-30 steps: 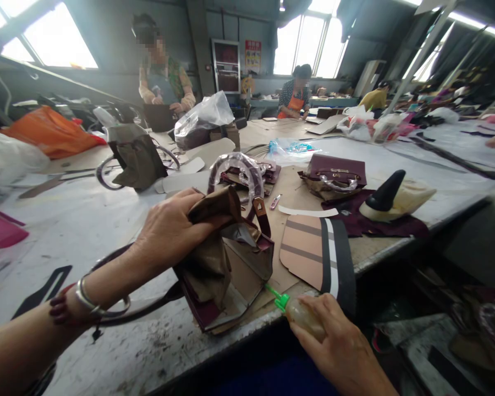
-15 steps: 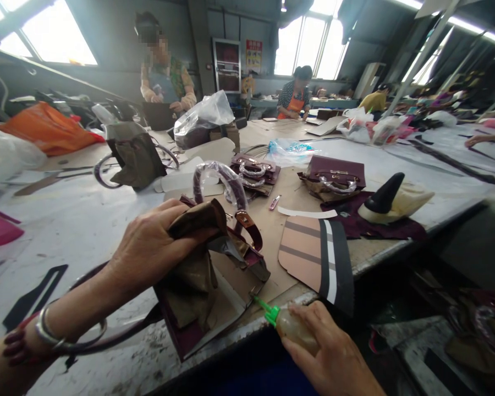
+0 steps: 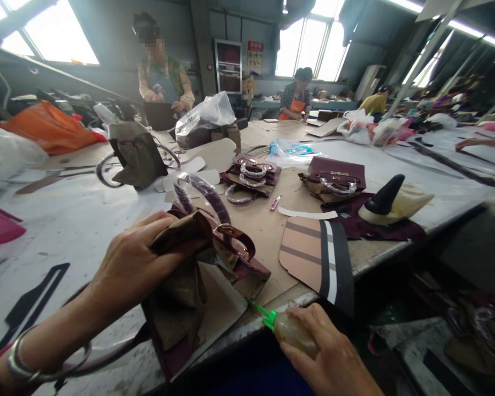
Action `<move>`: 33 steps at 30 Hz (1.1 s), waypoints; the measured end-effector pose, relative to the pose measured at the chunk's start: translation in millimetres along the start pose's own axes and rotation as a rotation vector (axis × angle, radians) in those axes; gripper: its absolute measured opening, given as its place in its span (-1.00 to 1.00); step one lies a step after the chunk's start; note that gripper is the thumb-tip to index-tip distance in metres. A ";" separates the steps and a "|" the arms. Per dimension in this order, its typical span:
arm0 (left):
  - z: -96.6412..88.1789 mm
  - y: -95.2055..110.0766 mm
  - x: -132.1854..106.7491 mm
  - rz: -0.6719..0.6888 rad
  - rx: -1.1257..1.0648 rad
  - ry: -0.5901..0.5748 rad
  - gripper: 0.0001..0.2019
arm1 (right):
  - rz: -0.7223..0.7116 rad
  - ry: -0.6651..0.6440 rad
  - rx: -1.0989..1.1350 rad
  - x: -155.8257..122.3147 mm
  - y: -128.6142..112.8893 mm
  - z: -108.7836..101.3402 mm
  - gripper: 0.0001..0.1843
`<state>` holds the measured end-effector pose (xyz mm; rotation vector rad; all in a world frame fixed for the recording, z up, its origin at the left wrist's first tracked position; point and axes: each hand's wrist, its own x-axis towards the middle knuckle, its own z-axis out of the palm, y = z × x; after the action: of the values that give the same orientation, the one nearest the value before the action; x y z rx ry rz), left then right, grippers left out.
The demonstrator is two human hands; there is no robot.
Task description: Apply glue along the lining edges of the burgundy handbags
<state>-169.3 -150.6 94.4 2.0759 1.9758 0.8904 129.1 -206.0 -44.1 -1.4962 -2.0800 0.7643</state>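
My left hand [image 3: 138,264] is closed on the olive-brown lining of a maroon handbag [image 3: 181,319], which lies tilted at the table's near edge. The handbag's plastic-wrapped handle [image 3: 208,198] arches up behind my fingers, and a strap with a gold buckle hangs beside it. In my right hand [image 3: 322,349] is a squeeze bottle [image 3: 295,333] of yellowish-brown liquid with a green nozzle. The nozzle tip is at the bag's lower right edge, beside a greyish panel; whether it touches cannot be made out.
Right of the bag lies a striped, curved panel [image 3: 303,253] and a pink cutter [image 3: 274,203]. Two maroon handbags [image 3: 334,171] stand farther back, near a container with a black cone [image 3: 383,195]. An olive bag [image 3: 136,157] stands at left. Co-workers [image 3: 165,82] are across the table.
My left hand and the handbag have shifted left and slightly toward me. The bottle in my right hand has moved a little left, its nozzle staying by the bag's edge.
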 end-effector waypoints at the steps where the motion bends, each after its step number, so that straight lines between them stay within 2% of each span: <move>1: -0.6 -1.3 -2.0 0.001 -0.005 0.004 -0.75 | 0.009 0.015 0.009 -1.2 -0.8 -0.3 -0.67; 3: -1.5 -3.8 -5.8 0.010 -0.021 0.005 -0.78 | 0.014 0.037 0.011 -2.7 -1.9 -1.8 -0.66; 8: -2.5 -7.4 -14.6 0.018 -0.033 0.025 -0.82 | -0.027 -0.029 -0.049 -3.5 -6.6 -3.4 -0.66; 19: 1.2 -12.8 -38.3 -0.002 -0.032 0.127 -0.86 | -0.085 0.043 -0.196 -1.7 -9.4 -5.9 -0.66; 28: -0.2 -15.6 -51.1 -0.056 -0.062 0.161 -0.95 | 0.003 -0.116 -0.124 -6.6 -12.5 -4.4 -0.67; 33: 5.8 -21.9 -62.5 -0.126 -0.093 0.219 -0.92 | 0.018 -0.069 -0.134 -4.9 -10.9 -6.5 -0.67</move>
<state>-183.0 -205.3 59.3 1.8505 2.0978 1.2028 127.2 -212.3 -32.2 -1.5814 -2.2098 0.7045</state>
